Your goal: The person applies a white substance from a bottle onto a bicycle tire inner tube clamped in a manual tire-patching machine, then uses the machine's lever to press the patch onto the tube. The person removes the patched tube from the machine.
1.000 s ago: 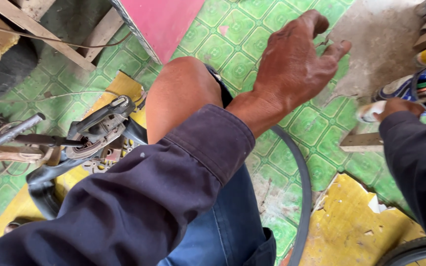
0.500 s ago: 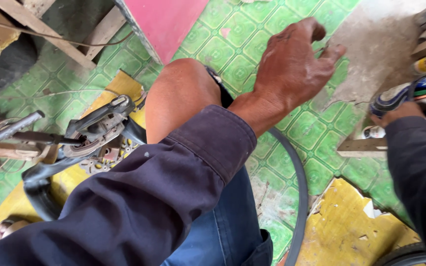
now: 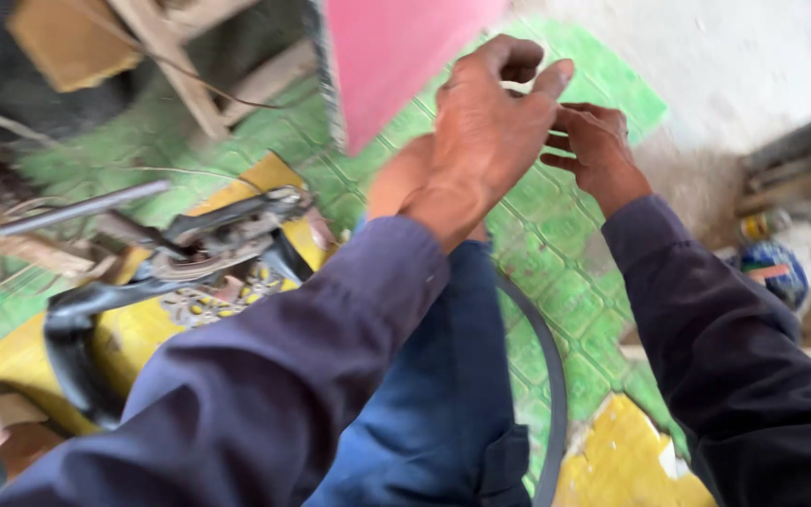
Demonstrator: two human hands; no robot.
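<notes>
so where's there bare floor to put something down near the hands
Bare green tiled floor lies between the knee and the right sleeve. Crowded at the metal tool on the left and the tins on the right.

Single head-worn view only, aimed steeply down and slightly forward from above the lap. Sat very close to the body: dark blue sleeves filled the lower frame, with the left hand (image 3: 485, 141) and right hand (image 3: 593, 150) raised together near the top centre, well within arm's reach of the lens. Took in a bare knee (image 3: 401, 178) directly below, green patterned floor (image 3: 565, 253) beyond it, a thin black hoop (image 3: 546, 376) curving down the lower middle, and a metal tool assembly (image 3: 208, 244) off to the left. Showed some motion blur, sharpest towards the edges. No second view, hence no shared ground.
</notes>
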